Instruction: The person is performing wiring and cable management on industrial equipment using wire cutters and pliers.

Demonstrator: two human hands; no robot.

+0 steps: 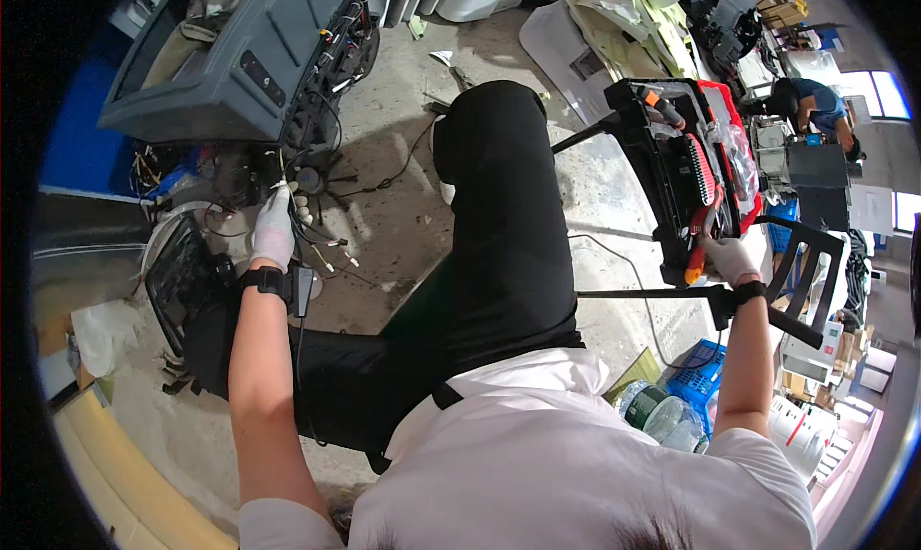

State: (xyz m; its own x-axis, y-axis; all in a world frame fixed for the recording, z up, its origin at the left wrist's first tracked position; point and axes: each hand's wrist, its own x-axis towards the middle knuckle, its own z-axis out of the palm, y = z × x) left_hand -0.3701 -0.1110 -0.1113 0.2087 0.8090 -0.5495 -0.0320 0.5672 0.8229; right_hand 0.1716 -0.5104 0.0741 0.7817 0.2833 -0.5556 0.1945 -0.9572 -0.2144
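Observation:
My left hand (273, 231), in a white glove, is closed around thin wires (282, 171) below the grey machine housing (221, 94). Loose cable ends with white connectors (328, 259) hang beside it. To the right, my gloved right hand (731, 259) is at the near end of a black tool case (645, 180). Its fingers are closed on a hand tool with red and orange handles (705, 224); the tool's exact kind is partly hidden. Farther up the case lie an orange-and-grey screwdriver-like tool (664, 107) and a red-and-white toothed strip (700, 169).
The case rests by a black chair frame (806, 272). A cable (624, 252) trails over the concrete floor (384, 147). Plastic bottles (662, 416) and a blue basket (698, 372) stand near my right side. White panels (566, 51) lean ahead; another person (820, 108) bends far right.

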